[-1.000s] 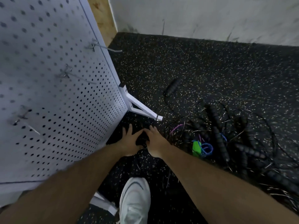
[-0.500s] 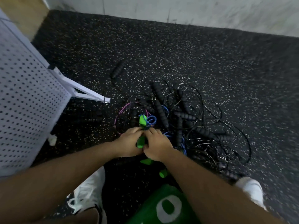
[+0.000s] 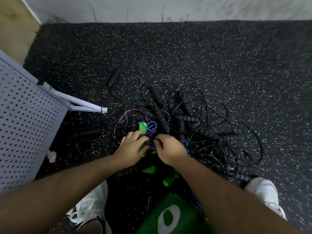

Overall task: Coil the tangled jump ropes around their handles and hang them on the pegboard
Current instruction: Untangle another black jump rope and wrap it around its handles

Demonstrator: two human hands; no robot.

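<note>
A tangled pile of jump ropes (image 3: 190, 125) lies on the speckled black floor, with several black foam handles and thin black cords. A green-handled rope (image 3: 142, 126) with a blue cord (image 3: 152, 125) sits at the pile's near left edge. My left hand (image 3: 131, 147) grips the green handle. My right hand (image 3: 168, 147) pinches the blue cord beside it. A pink cord (image 3: 121, 120) loops to the left. One black handle (image 3: 114, 76) lies apart, farther back. The white pegboard (image 3: 25, 119) stands at the left.
The pegboard's white foot (image 3: 81, 105) juts across the floor toward the pile. More green handle pieces (image 3: 168, 179) lie near my feet. My white shoes (image 3: 91, 208) stand either side of the near floor. A grey wall (image 3: 168, 9) closes the back.
My view swung from the pegboard to the rope pile. Both hands moved from the bare floor onto the green-handled rope, and the right hand has taken up the blue cord.
</note>
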